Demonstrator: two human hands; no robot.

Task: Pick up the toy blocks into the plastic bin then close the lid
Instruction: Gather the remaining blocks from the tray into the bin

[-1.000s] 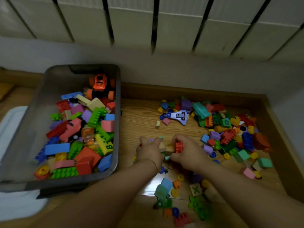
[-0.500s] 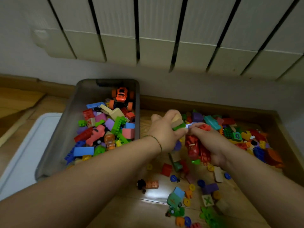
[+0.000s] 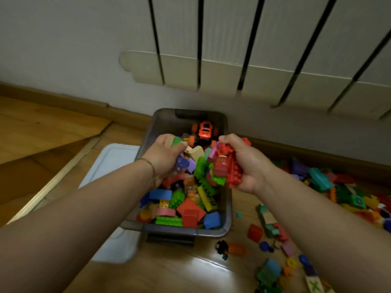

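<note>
Head view: both hands are up over the plastic bin (image 3: 229, 206), which sits on the wooden floor (image 3: 169, 273) against the wall. The left hand (image 3: 166, 158) has its fingers curled round a small clutch of blocks (image 3: 174, 141), a beige and a green piece poking out by the thumb and a purple one under the fingers. The right hand (image 3: 248, 166) is clenched on a fistful of red blocks (image 3: 226, 168), held above the bin's right side with a green piece tucked in below.

Down in the bin there's a deep, mixed heap of toy blocks (image 3: 190, 209), with an orange toy car (image 3: 204, 131) at the far end. The lid (image 3: 115, 163) lies flat on the floor, white, showing to the left of the bin and partly under it. More loose blocks (image 3: 338, 193) are scattered on the floor to the right, well apart from the bin. A thin bracelet (image 3: 150, 166) circles the left wrist, and a radiator (image 3: 232, 43) hangs on the wall above.
</note>
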